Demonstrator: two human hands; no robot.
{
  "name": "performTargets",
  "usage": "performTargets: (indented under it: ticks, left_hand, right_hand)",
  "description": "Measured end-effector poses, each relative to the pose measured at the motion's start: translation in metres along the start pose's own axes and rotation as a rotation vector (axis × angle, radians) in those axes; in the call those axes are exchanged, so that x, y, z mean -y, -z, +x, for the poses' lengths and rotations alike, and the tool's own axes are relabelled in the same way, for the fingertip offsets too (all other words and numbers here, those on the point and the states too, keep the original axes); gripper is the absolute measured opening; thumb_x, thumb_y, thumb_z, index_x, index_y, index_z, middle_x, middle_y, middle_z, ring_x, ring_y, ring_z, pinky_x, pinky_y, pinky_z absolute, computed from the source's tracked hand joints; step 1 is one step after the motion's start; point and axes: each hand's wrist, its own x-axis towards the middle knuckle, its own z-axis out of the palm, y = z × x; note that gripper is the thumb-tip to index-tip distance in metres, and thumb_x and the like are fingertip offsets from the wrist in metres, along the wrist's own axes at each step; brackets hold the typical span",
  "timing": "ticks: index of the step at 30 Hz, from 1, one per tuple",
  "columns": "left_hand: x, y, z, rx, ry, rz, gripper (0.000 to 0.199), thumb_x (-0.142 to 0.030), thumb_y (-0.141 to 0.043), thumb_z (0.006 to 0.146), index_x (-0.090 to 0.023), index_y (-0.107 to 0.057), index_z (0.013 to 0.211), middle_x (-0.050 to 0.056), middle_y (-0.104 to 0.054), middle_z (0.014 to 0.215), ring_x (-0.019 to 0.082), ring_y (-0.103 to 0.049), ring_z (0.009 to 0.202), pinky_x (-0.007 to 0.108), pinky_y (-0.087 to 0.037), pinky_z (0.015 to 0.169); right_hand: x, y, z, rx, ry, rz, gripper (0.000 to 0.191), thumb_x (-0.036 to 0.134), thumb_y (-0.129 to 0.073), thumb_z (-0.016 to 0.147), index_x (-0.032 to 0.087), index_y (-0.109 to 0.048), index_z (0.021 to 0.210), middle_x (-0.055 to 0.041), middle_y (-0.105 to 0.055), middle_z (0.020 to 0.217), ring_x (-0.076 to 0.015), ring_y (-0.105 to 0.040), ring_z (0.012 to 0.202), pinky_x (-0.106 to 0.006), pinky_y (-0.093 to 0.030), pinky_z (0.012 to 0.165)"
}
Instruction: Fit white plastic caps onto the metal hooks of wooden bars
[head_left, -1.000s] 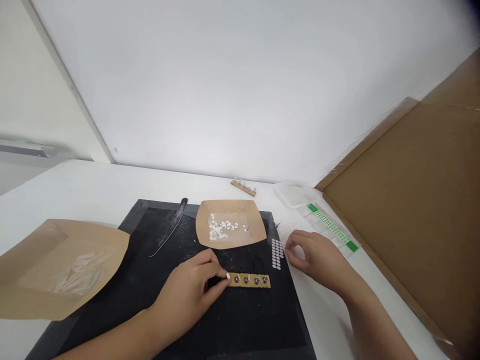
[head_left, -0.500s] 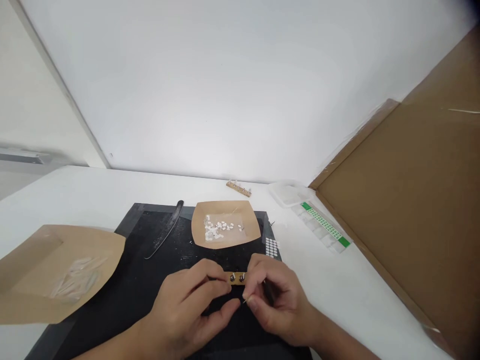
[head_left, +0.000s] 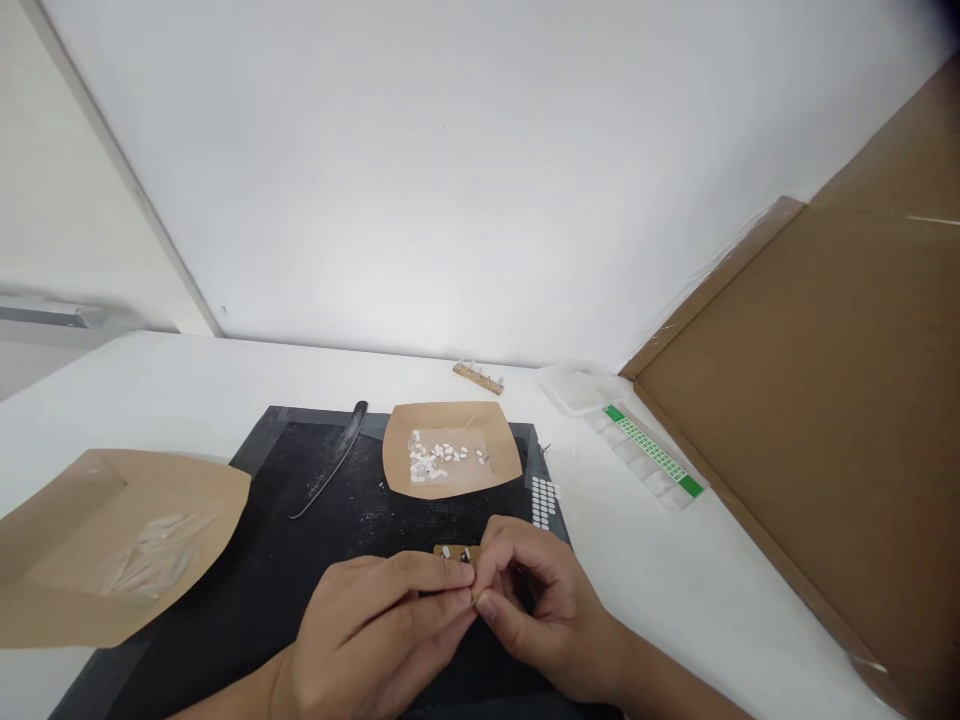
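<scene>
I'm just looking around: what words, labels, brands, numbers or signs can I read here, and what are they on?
No readable text anywhere.
Green-and-white strip at right: a patterned grid; any lettering is too small to read.
Clear packets in the left paper tray: too blurred to tell.
Brown strip by the hands: mostly covered, no lettering visible.

Beyond the fingers [head_left: 439, 572], the small paper tray [head_left: 453, 412] stands in the way; to their left, the large paper tray [head_left: 223, 490] does. At right, the flat tabletop [head_left: 697, 590] leaves passage.
</scene>
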Motion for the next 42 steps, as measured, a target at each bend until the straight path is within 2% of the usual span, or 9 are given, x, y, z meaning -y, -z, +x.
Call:
performTargets:
  ticks: [4, 11, 16, 20, 25, 30, 34, 39, 42]
  left_hand:
    - [0.000, 0.000, -0.002, 0.014, 0.004, -0.007, 0.026, -0.008, -0.081, 0.093, -0.015, -0.077, 0.117, 0.008, -0.083, 0.109, 0.014, -0.082, 0.090, 0.020, -0.069, 0.077]
    - [0.001, 0.000, -0.001, 0.041, 0.030, -0.052, 0.026, -0.005, -0.075, 0.096, -0.016, -0.076, 0.120, 0.009, -0.083, 0.109, 0.015, -0.082, 0.090, 0.021, -0.070, 0.076]
    - [-0.001, 0.000, -0.001, 0.042, 0.035, -0.052, 0.024, -0.006, -0.073, 0.097, -0.016, -0.076, 0.119, 0.008, -0.083, 0.107, 0.016, -0.082, 0.091, 0.022, -0.070, 0.076]
    - [-0.002, -0.001, -0.002, 0.037, 0.049, -0.045, 0.026, -0.006, -0.070, 0.099, -0.018, -0.074, 0.122, 0.008, -0.083, 0.108, 0.017, -0.082, 0.091, 0.024, -0.071, 0.077]
    - [-0.001, -0.002, -0.003, 0.031, 0.040, -0.057, 0.028, -0.004, -0.071, 0.098, -0.016, -0.073, 0.123, 0.010, -0.082, 0.112, 0.018, -0.082, 0.096, 0.024, -0.071, 0.081]
    - [0.000, -0.003, 0.001, 0.057, 0.031, -0.097, 0.027, -0.005, -0.069, 0.100, -0.015, -0.073, 0.125, 0.011, -0.081, 0.110, 0.018, -0.082, 0.098, 0.023, -0.071, 0.081]
    - [0.002, -0.006, 0.000, 0.055, 0.038, -0.098, 0.025, -0.005, -0.071, 0.099, -0.015, -0.074, 0.121, 0.009, -0.082, 0.108, 0.017, -0.082, 0.094, 0.020, -0.069, 0.080]
    - [0.012, -0.010, -0.007, 0.077, 0.107, 0.006, 0.022, -0.014, -0.077, 0.097, -0.018, -0.074, 0.118, 0.008, -0.081, 0.110, 0.019, -0.081, 0.096, 0.027, -0.069, 0.083]
    - [0.019, -0.013, -0.007, 0.052, 0.181, 0.089, 0.018, -0.021, -0.079, 0.096, -0.018, -0.074, 0.113, 0.009, -0.080, 0.107, 0.022, -0.079, 0.097, 0.033, -0.068, 0.086]
  right_hand:
    - [0.001, 0.001, 0.001, -0.018, 0.003, -0.036, 0.015, 0.031, -0.072, 0.099, 0.020, -0.069, 0.090, 0.0013, -0.056, 0.078, -0.0101, -0.049, 0.062, -0.022, -0.041, 0.057]
    - [0.004, 0.008, 0.002, -0.013, 0.088, -0.158, 0.002, 0.019, -0.073, 0.096, 0.021, -0.074, 0.096, -0.0007, -0.061, 0.080, -0.0110, -0.056, 0.064, -0.021, -0.047, 0.058]
    - [0.007, 0.015, 0.000, 0.020, 0.170, -0.218, 0.015, 0.013, -0.073, 0.090, 0.021, -0.075, 0.104, -0.0046, -0.066, 0.089, -0.0114, -0.058, 0.063, -0.022, -0.050, 0.055]
    - [0.006, 0.018, -0.001, 0.056, 0.200, -0.212, 0.022, 0.018, -0.078, 0.089, 0.021, -0.075, 0.110, -0.0061, -0.068, 0.096, -0.0103, -0.056, 0.059, -0.023, -0.051, 0.052]
    - [0.001, 0.017, 0.000, 0.024, 0.202, -0.251, 0.012, 0.019, -0.078, 0.094, 0.022, -0.075, 0.105, -0.0051, -0.068, 0.092, -0.0134, -0.062, 0.069, -0.022, -0.053, 0.057]
    - [0.005, 0.016, 0.000, 0.026, 0.182, -0.326, 0.004, 0.018, -0.070, 0.099, 0.022, -0.070, 0.099, -0.0039, -0.065, 0.089, -0.0147, -0.060, 0.071, -0.026, -0.051, 0.060]
    - [0.010, 0.014, 0.001, 0.053, 0.183, -0.379, 0.005, 0.018, -0.064, 0.100, 0.021, -0.065, 0.097, -0.0029, -0.061, 0.086, -0.0158, -0.058, 0.073, -0.028, -0.048, 0.064]
    - [0.002, 0.025, 0.004, 0.022, 0.149, -0.446, 0.007, 0.020, -0.060, 0.103, 0.022, -0.061, 0.096, -0.0024, -0.058, 0.086, -0.0161, -0.056, 0.074, -0.028, -0.045, 0.063]
    - [-0.009, 0.036, 0.006, 0.009, 0.120, -0.590, 0.005, 0.022, -0.061, 0.104, 0.023, -0.066, 0.101, 0.0005, -0.051, 0.081, -0.0158, -0.052, 0.070, -0.028, -0.041, 0.062]
